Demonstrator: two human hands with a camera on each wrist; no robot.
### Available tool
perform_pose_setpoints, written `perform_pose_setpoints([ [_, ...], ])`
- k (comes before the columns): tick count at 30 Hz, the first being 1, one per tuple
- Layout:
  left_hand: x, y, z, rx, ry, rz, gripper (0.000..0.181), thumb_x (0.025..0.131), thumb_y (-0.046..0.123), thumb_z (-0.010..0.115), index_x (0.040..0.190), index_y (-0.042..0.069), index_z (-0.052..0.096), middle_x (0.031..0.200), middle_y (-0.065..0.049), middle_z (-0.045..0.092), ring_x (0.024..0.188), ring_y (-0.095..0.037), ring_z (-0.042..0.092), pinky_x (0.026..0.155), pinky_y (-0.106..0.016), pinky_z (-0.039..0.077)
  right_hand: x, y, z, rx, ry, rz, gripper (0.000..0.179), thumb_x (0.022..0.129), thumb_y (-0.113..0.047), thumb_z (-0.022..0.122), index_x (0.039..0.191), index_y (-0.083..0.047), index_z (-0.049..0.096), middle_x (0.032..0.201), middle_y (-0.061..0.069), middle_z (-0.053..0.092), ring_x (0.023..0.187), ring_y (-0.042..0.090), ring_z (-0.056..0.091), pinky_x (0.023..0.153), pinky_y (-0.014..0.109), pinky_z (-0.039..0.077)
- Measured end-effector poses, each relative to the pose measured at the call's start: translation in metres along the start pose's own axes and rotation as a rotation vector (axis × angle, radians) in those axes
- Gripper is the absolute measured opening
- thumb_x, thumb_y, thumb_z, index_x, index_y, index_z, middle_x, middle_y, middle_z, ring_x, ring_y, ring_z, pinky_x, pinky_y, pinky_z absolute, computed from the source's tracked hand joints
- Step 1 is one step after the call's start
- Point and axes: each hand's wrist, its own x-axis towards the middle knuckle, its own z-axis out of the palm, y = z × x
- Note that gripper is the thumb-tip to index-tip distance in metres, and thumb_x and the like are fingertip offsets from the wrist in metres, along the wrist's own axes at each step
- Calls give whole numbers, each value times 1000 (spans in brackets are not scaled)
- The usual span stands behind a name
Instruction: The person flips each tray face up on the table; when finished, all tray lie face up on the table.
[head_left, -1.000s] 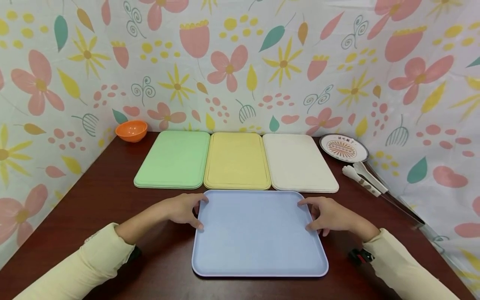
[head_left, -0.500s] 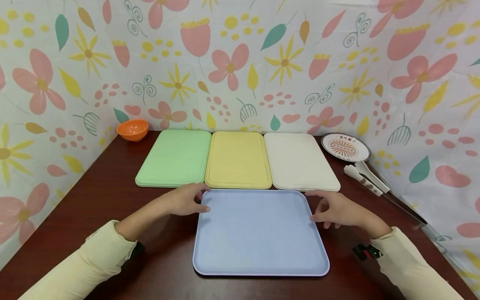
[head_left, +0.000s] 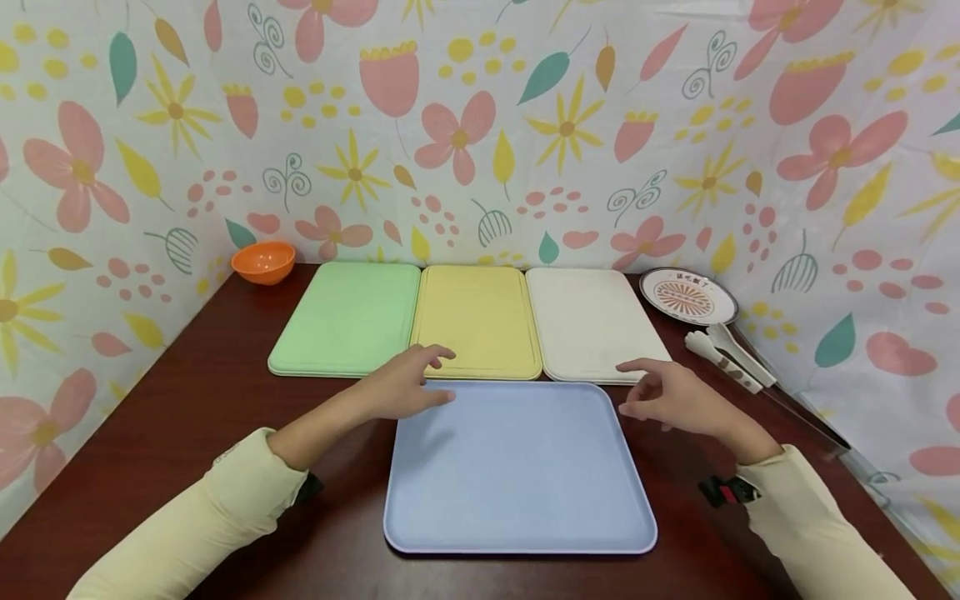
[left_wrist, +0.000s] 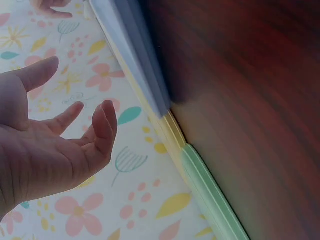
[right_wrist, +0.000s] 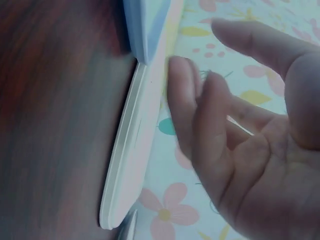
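A light blue tray (head_left: 517, 475) lies flat on the dark wooden table, close to the person. Above its far left corner hovers the left hand (head_left: 405, 385), holding nothing, fingers loosely bent; its shadow falls on the tray. The right hand (head_left: 678, 400) is raised beside the tray's far right corner, overlapping the near edge of the white board (head_left: 600, 325) in the head view, and it holds nothing either. In the left wrist view the left palm (left_wrist: 55, 155) shows with fingers spread and loosely bent. The right wrist view shows the right fingers (right_wrist: 215, 120) relaxed, apart from the tray.
A green board (head_left: 348, 317) and a yellow board (head_left: 476, 321) lie in a row with the white one. An orange bowl (head_left: 262, 262) stands at the back left. At the back right are a patterned plate (head_left: 686, 296) and tongs (head_left: 750, 367). Flowered cloth (head_left: 480, 125) hangs behind.
Both hands have left the tray's side edges and risen. The left hand has moved right over the tray's corner; the right hand has moved away from the edge. The tray stays in place.
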Motion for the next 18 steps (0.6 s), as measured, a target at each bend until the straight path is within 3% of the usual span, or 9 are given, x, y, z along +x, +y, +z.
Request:
perform_pose_setpoints([
  [6, 17, 11, 3, -19, 38, 22, 57, 93, 28, 70, 143, 12, 49, 134, -18, 54, 99, -25, 61, 83, -37, 51, 10, 2, -3, 57, 113, -7, 57, 88, -16, 76, 135, 5, 52, 92, 13, 69, 73, 30, 68, 51, 37, 54],
  [11, 33, 22, 5, -66, 41, 42, 57, 93, 28, 71, 143, 13, 49, 135, -16, 55, 99, -25, 63, 81, -36, 53, 19, 9, -6, 34, 190, 31, 55, 88, -14, 76, 133, 7, 54, 99, 18, 68, 76, 30, 68, 54, 35, 55],
  [18, 51, 36, 9, -112, 28, 43, 58, 93, 30, 71, 144, 14, 48, 136, -11, 55, 103, -26, 63, 81, -35, 53, 29, 18, -12, 30, 226, 86, 55, 89, -18, 74, 133, 8, 53, 112, 29, 65, 81, 28, 68, 61, 35, 58],
])
